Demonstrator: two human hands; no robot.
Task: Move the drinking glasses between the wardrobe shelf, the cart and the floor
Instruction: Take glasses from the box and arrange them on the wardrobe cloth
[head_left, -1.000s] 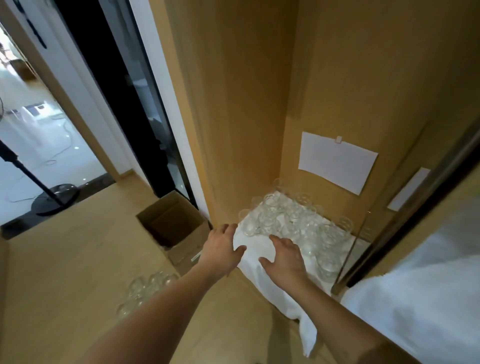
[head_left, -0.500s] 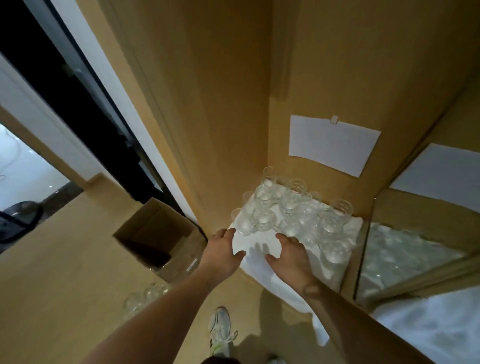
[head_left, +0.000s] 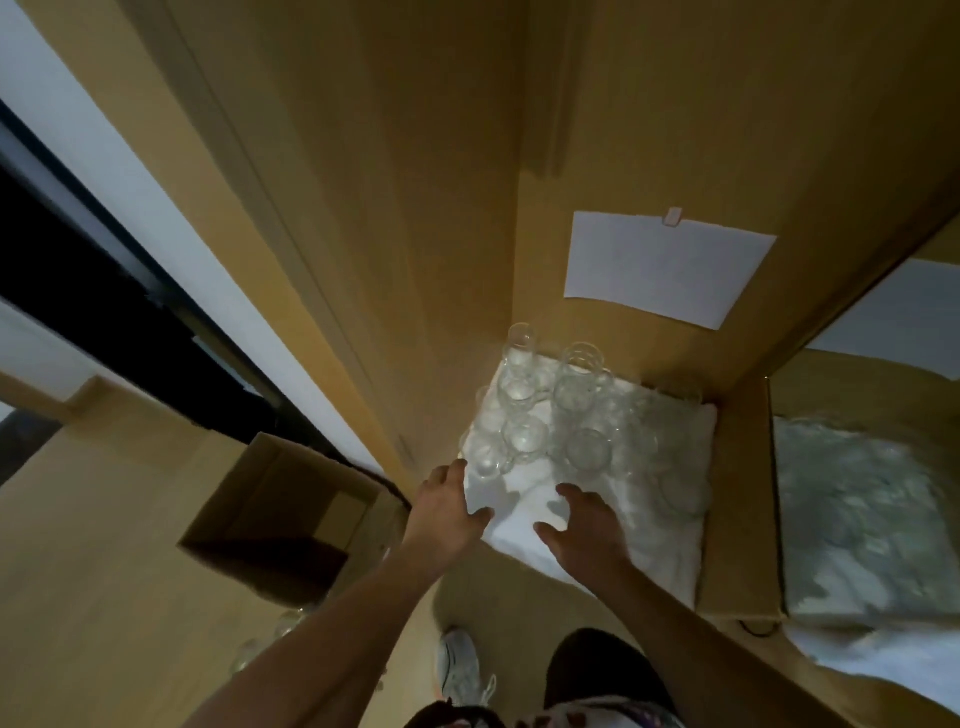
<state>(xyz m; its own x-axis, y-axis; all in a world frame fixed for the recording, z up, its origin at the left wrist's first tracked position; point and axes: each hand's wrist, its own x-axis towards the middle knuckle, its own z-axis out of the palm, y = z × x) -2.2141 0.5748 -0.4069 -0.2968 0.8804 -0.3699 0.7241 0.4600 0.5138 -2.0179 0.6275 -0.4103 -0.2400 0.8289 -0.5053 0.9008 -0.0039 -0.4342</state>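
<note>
Head view. Both my hands reach onto the white cloth (head_left: 524, 512) that covers the wardrobe shelf (head_left: 737, 530). My left hand (head_left: 448, 506) is at the cloth's front left corner, fingers straight and relaxed, thumb out to the right, holding nothing. My right hand (head_left: 584, 522) hovers or rests just right of it near the front edge, fingers spread, also holding nothing; I cannot tell whether the palms press the cloth.

The drinking glasses (head_left: 550, 410) stand upright in a tight cluster from the middle to the back left corner of the shelf, rims touching or nearly so. They are clear, thin-looking, some seemingly with side handles; blur prevents a count. The nearest glass (head_left: 485, 462) is just beyond my left fingertips.

Judgement: light, rigid, brittle, smooth enough to slip. Best taken round the body or by a handle, one per hand, lifted straight up so neighbours are not knocked. The loose cloth could drag and topple them.

More glasses (head_left: 283, 626) sit on the floor by a cardboard box (head_left: 291, 499), partly hidden by my left arm. A sheet of paper (head_left: 667, 270) hangs on the back panel.
</note>
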